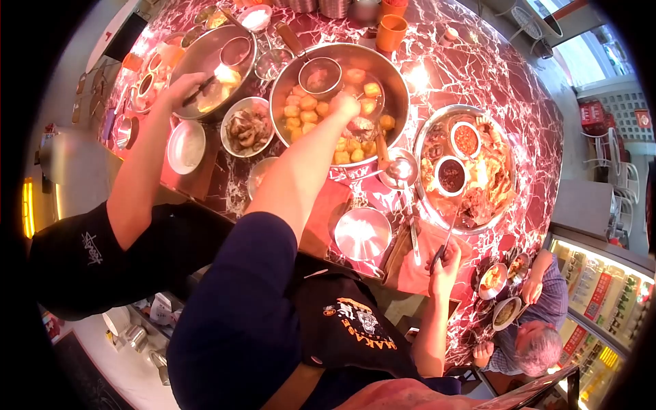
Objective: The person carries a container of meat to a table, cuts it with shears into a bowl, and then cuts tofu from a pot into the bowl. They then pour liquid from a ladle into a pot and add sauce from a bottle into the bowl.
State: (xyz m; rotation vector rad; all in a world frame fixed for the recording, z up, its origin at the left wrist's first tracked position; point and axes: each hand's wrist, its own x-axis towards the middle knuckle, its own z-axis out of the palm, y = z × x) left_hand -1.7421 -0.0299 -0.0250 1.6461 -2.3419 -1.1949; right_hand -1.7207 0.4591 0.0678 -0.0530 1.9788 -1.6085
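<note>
My left hand (345, 106) reaches into a large round pot (403, 82) of broth, its fingers closed; what they grip, if anything, is hidden. Round the hand float several yellowish round pieces of food (309, 113). A wooden-handled strainer (320, 75) rests inside the pot's far side, and another wooden handle (383, 149) leans over the near rim. On the right, my right hand (445, 263) is closed round black-handled scissors (437, 256), blades pointing toward a metal platter (421, 188) of cooked meats. Between my hands stands a shiny metal bowl (363, 234).
Two sauce bowls (466, 140) sit on the platter. A ladle (413, 232) lies beside it. At left, a co-worker's hand (188, 89) works over another pan (249, 61), near a bowl of meat (247, 128). A seated person (540, 342) eats at lower right.
</note>
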